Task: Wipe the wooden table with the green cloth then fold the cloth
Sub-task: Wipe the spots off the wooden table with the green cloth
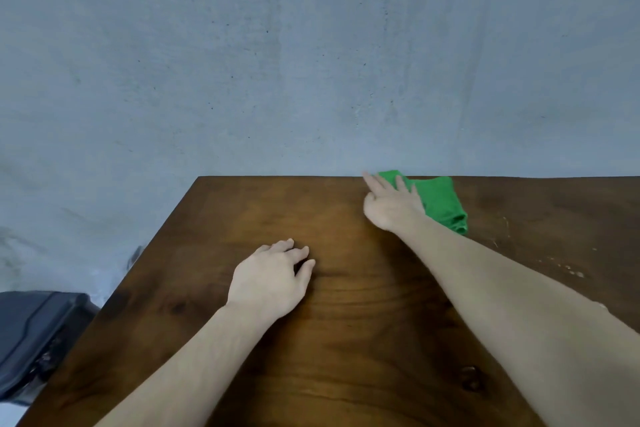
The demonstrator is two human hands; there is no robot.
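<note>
Two bare forearms, no sleeves in view, hands [268, 282] without rings or watch — unadorned

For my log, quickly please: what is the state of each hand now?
Left hand: open, resting on the wooden table, holding nothing.
Right hand: open, straight fingers pressing on the green cloth at the far edge.

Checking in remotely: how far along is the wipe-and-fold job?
Wiping is in hand: the right hand presses the bunched green cloth at the wooden table's far edge. The left hand rests on the wood. Pale specks remain at right; folding not started.
</note>
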